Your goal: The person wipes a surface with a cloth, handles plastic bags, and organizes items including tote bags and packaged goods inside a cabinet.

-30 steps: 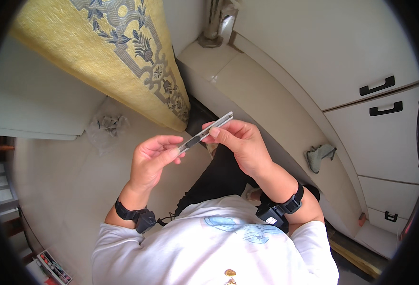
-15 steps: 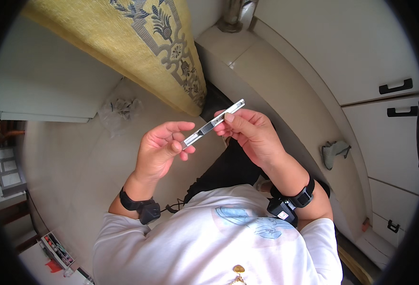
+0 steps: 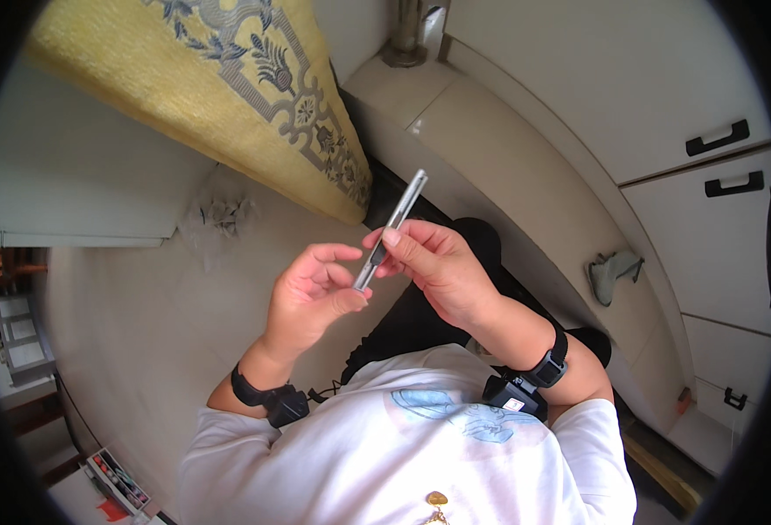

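Note:
A slim silver utility knife (image 3: 401, 206) with a dark slider is pinched between the thumb and fingers of my right hand (image 3: 442, 267). It stands steeply slanted, its upper end pointing away from me and slightly right. My left hand (image 3: 308, 293) is at its lower end, with thumb and index finger apart. The left thumb is close beneath that end; whether it touches the knife I cannot tell. No bare blade can be made out.
A yellow patterned curtain (image 3: 289, 131) hangs at the upper left, with a clear plastic bag (image 3: 219, 214) on the floor beside it. White cabinets (image 3: 578, 79) with black handles line the right. A grey-green cloth-like item (image 3: 611, 276) lies on the tiled ledge (image 3: 481, 149).
The knife has turned steeper, and its lower end has shifted right. My right hand has moved left and slightly down. The left thumb has dropped from the knife's side to below its end.

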`<action>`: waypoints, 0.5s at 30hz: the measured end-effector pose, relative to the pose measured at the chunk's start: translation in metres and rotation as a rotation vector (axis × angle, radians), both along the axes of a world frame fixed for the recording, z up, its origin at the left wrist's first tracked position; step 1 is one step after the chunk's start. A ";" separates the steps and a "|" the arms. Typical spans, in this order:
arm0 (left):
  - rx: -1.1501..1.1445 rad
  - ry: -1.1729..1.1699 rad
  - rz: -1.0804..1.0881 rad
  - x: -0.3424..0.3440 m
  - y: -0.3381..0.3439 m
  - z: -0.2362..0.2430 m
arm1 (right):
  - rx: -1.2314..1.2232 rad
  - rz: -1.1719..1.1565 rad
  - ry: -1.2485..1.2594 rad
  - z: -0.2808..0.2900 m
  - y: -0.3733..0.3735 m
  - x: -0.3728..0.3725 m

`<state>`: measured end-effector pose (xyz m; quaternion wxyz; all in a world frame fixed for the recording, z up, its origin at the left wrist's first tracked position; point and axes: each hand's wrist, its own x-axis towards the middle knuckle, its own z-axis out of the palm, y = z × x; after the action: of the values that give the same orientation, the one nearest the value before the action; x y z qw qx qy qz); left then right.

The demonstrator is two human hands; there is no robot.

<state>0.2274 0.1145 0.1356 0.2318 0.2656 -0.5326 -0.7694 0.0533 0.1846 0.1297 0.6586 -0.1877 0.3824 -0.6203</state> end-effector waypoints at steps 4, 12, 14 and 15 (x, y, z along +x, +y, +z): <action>0.055 -0.034 -0.017 -0.002 0.007 -0.015 | -0.016 -0.003 0.162 -0.002 -0.002 0.003; 0.086 -0.060 -0.075 -0.010 0.015 -0.011 | 0.010 0.016 0.140 0.001 0.003 0.006; 0.087 -0.052 -0.086 -0.009 0.015 -0.013 | 0.014 0.028 0.155 0.002 0.002 0.007; 0.090 -0.057 -0.087 -0.009 0.014 -0.013 | 0.014 0.027 0.154 0.002 0.002 0.007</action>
<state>0.2180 0.1289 0.1222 0.1705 0.2742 -0.5152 -0.7939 0.0598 0.1865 0.1321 0.6367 -0.2356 0.4338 -0.5923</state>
